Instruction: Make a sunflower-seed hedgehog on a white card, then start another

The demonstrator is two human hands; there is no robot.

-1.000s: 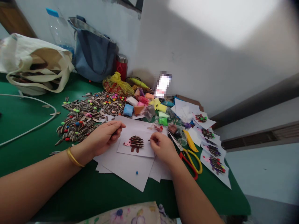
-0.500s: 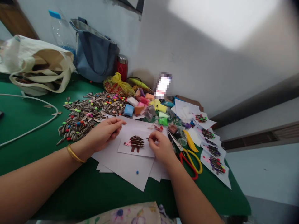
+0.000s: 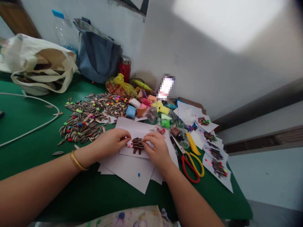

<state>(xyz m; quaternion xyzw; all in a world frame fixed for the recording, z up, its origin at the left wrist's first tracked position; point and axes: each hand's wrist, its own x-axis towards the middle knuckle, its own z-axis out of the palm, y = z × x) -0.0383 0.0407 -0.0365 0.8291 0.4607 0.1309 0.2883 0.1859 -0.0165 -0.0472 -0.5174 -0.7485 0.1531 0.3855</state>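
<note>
A small white card [image 3: 125, 152] bears a hedgehog figure [image 3: 137, 144] with a pink face, brown body and legs, and spines of striped sunflower seeds. My left hand [image 3: 115, 142] is at the face end, its fingertips pinched close to the card; whatever they hold is hidden. At the other end, my right hand [image 3: 157, 149] pinches a sunflower seed against the rear spines, mostly covered by the fingers. Larger white sheets [image 3: 129, 170] lie beneath the card, with a tiny blue ball [image 3: 139, 174] on them.
A heap of sunflower seeds [image 3: 82, 129] mixed with coloured bits spreads to the left. Bagged coloured clay [image 3: 131, 111] lies behind the card. Scissors [image 3: 191, 167] and a yellow cutter [image 3: 193, 143] are right of my right hand. Finished hedgehog cards [image 3: 219, 171] line the right edge.
My right hand has moved left, bringing the small dark seed from beside the figure onto its spines. My left hand has moved right and down to the face end.
</note>
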